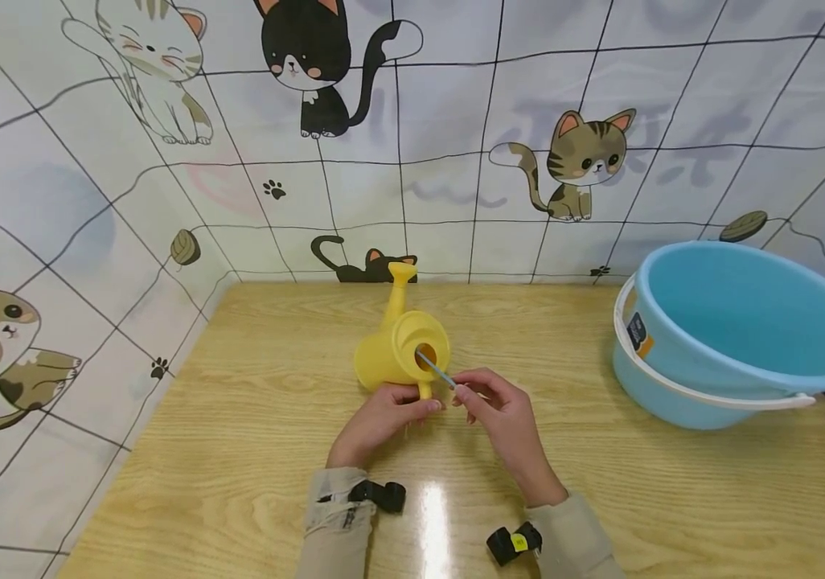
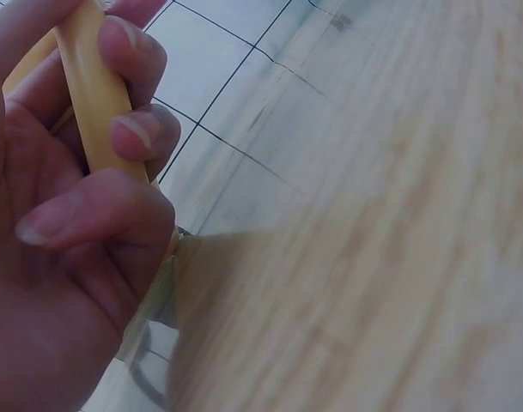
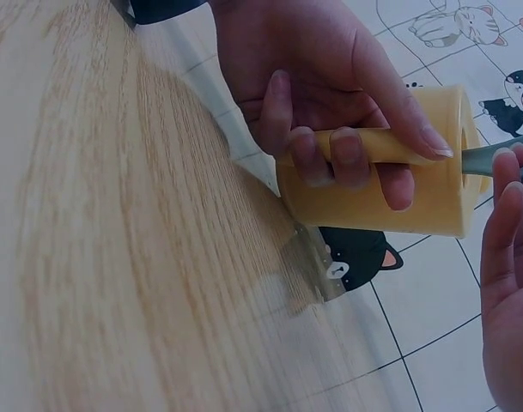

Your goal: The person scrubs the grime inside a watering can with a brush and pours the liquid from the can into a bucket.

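Observation:
A yellow watering can (image 1: 376,360) is tipped, its round opening facing me and its spout pointing toward the wall. My left hand (image 1: 383,420) grips the can by its handle (image 2: 94,94), with fingers curled round it in the left wrist view. Between thumb and fingers, my right hand (image 1: 502,414) pinches a slim grey-blue stick-like tool (image 1: 440,374). That tool (image 3: 483,160) reaches into the can's opening in the right wrist view. Its inner end is hidden inside the can, so its kind cannot be told.
Two light blue basins or buckets, one with a white handle, form a stack (image 1: 673,386) at the right of the wooden table (image 1: 239,450). A wall covering (image 1: 449,121) with cartoon cats rises behind the table and along its left side.

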{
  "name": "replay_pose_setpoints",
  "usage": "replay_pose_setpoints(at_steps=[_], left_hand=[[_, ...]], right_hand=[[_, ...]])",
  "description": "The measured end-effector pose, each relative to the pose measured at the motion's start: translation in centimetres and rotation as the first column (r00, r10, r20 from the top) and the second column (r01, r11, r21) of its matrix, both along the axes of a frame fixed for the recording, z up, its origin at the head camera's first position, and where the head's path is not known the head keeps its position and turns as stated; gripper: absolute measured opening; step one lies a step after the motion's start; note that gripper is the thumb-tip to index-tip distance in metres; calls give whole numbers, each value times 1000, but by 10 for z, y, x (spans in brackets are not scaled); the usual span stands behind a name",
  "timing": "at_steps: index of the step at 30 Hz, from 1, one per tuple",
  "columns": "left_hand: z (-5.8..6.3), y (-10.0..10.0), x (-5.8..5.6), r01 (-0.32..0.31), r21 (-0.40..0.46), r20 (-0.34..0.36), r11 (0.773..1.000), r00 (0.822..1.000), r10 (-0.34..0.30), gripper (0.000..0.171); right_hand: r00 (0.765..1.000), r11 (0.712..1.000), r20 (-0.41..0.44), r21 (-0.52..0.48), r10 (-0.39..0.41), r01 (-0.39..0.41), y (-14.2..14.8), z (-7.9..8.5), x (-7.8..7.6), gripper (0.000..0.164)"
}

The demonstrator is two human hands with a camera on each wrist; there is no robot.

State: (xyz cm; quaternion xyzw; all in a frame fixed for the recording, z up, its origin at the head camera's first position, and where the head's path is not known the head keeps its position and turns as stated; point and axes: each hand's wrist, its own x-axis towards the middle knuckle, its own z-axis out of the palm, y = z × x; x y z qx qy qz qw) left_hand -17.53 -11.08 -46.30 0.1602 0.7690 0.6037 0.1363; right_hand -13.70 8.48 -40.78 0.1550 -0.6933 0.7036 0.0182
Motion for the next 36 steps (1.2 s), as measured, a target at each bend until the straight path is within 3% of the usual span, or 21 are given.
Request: replay_pose_setpoints(at_steps=[16, 26, 29, 31, 36], left_hand=[[0, -2, 0, 8, -15, -2, 1000, 1000, -8, 37], [0, -3, 0, 3, -23, 8, 1000, 1000, -3, 37], [0, -3, 0, 0, -18, -1, 1000, 1000, 0, 35], [7, -2, 2, 6, -12, 5, 1000, 1000, -6, 34], [8, -1, 2, 6, -4, 11, 1000, 1000, -6, 35]], right_hand=[[1000, 1000, -22, 7, -7, 7, -2, 0, -1, 22], [999, 999, -11, -5, -38, 38, -3, -24, -12, 25], [999, 999, -16, -19, -37, 37, -3, -24, -12, 26], [999, 999, -12, -29, -35, 35, -4, -17, -9, 26], [999, 998, -39, -57, -21, 19, -3, -16, -7, 26]])
